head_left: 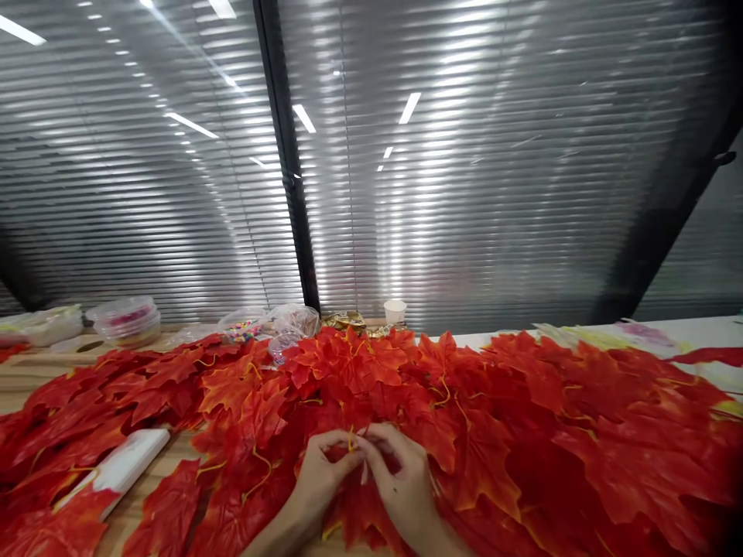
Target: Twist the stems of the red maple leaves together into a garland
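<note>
A broad heap of red and orange artificial maple leaves (522, 418) covers the wooden table (17, 379). My left hand (322, 476) and my right hand (400, 483) meet low in the middle, over the leaves. Both pinch a thin yellow leaf stem (350, 441) between thumb and fingertips, the fingers curled closed. A red leaf (363, 510) lies under the two hands.
A flat white box (124, 464) lies at the left among the leaves. Round clear containers (124, 321) and bags of coloured beads (247, 329) stand along the back edge, with a small white cup (395, 311). Closed blinds fill the wall behind.
</note>
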`<act>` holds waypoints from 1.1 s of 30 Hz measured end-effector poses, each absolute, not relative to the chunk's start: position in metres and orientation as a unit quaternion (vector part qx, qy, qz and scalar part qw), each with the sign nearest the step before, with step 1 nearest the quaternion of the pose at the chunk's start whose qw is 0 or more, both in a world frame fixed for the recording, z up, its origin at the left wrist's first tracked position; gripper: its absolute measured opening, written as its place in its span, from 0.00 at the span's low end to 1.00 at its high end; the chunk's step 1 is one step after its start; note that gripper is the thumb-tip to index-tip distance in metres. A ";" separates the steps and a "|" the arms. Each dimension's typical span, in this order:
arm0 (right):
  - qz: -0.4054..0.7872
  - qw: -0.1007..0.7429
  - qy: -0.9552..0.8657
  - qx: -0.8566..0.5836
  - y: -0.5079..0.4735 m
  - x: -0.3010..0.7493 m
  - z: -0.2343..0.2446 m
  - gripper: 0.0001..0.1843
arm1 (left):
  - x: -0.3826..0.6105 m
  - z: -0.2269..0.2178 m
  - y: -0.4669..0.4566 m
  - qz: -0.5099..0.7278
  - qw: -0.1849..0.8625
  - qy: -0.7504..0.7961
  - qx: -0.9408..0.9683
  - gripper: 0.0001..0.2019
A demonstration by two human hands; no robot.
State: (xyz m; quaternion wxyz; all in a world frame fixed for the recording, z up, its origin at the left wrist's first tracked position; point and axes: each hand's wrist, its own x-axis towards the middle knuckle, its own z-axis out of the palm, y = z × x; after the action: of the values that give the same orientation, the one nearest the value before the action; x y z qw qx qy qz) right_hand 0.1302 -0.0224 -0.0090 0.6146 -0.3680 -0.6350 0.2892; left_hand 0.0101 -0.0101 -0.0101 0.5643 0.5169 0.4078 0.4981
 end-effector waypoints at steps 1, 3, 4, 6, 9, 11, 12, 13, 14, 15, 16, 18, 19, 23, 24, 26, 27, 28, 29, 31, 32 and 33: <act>0.285 0.616 -0.637 -0.364 -0.024 0.129 -0.008 0.04 | 0.011 -0.010 -0.011 0.500 0.566 0.404 0.517 0.12; 0.277 0.624 -0.637 -0.358 -0.027 0.128 -0.005 0.04 | 0.011 -0.009 -0.012 0.500 0.562 0.406 0.519 0.13; 0.280 0.625 -0.637 -0.354 -0.028 0.128 -0.004 0.04 | 0.011 -0.009 -0.013 0.500 0.558 0.412 0.518 0.12; 0.313 0.623 -0.624 -0.353 -0.028 0.128 -0.002 0.04 | 0.010 -0.007 -0.014 0.500 0.547 0.428 0.518 0.11; 0.416 0.622 -0.566 -0.347 -0.022 0.131 0.001 0.06 | 0.010 -0.004 -0.016 0.492 0.531 0.435 0.536 0.12; 0.478 0.624 -0.522 -0.331 -0.016 0.136 0.004 0.08 | 0.011 -0.001 -0.018 0.486 0.529 0.421 0.554 0.13; 0.506 0.623 -0.504 -0.320 -0.013 0.138 0.005 0.09 | 0.012 -0.001 -0.018 0.485 0.531 0.411 0.561 0.13; 0.533 0.620 -0.488 -0.307 -0.011 0.141 0.007 0.10 | 0.013 0.000 -0.019 0.483 0.535 0.401 0.565 0.14; 0.561 0.613 -0.474 -0.290 -0.010 0.143 0.009 0.11 | 0.014 0.000 -0.019 0.480 0.541 0.392 0.569 0.14; 0.590 0.603 -0.465 -0.270 -0.009 0.144 0.010 0.11 | 0.015 -0.001 -0.019 0.477 0.547 0.384 0.571 0.14; 0.618 0.589 -0.459 -0.247 -0.010 0.146 0.012 0.11 | 0.015 -0.001 -0.019 0.474 0.553 0.377 0.571 0.15; 0.664 0.558 -0.452 -0.209 -0.012 0.146 0.014 0.12 | 0.014 -0.003 -0.018 0.469 0.567 0.369 0.568 0.16; 0.682 0.543 -0.449 -0.195 -0.014 0.145 0.014 0.13 | 0.013 -0.005 -0.018 0.466 0.576 0.367 0.562 0.16; 0.709 0.499 -0.464 -0.183 -0.021 0.138 0.010 0.13 | 0.010 -0.010 -0.016 0.481 0.568 0.388 0.544 0.18; 0.703 0.494 -0.475 -0.188 -0.021 0.137 0.008 0.12 | 0.009 -0.011 -0.016 0.490 0.542 0.401 0.553 0.18; 0.685 0.500 -0.489 -0.203 -0.022 0.136 0.006 0.12 | 0.007 -0.010 -0.017 0.498 0.466 0.432 0.591 0.17; 0.676 0.509 -0.489 -0.211 -0.022 0.136 0.006 0.11 | 0.007 -0.008 -0.017 0.496 0.423 0.447 0.612 0.16; 0.667 0.519 -0.487 -0.219 -0.022 0.137 0.005 0.11 | 0.006 -0.006 -0.018 0.492 0.382 0.462 0.631 0.15; 0.658 0.530 -0.484 -0.227 -0.022 0.137 0.005 0.10 | 0.005 -0.004 -0.019 0.488 0.345 0.473 0.647 0.14; 0.645 0.541 -0.483 -0.242 -0.022 0.138 0.006 0.10 | 0.005 -0.001 -0.020 0.482 0.284 0.484 0.673 0.12; 0.641 0.540 -0.485 -0.248 -0.022 0.138 0.006 0.10 | 0.004 0.000 -0.021 0.480 0.264 0.486 0.681 0.12; 0.640 0.536 -0.490 -0.252 -0.023 0.138 0.006 0.10 | 0.004 0.000 -0.021 0.480 0.251 0.486 0.686 0.11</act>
State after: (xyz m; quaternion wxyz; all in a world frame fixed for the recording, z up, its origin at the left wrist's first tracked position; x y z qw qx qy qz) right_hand 0.1383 -0.0231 0.0058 0.5362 -0.2521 -0.4895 0.6398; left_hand 0.0043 -0.0206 -0.0001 0.2506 0.6859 0.4860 0.4802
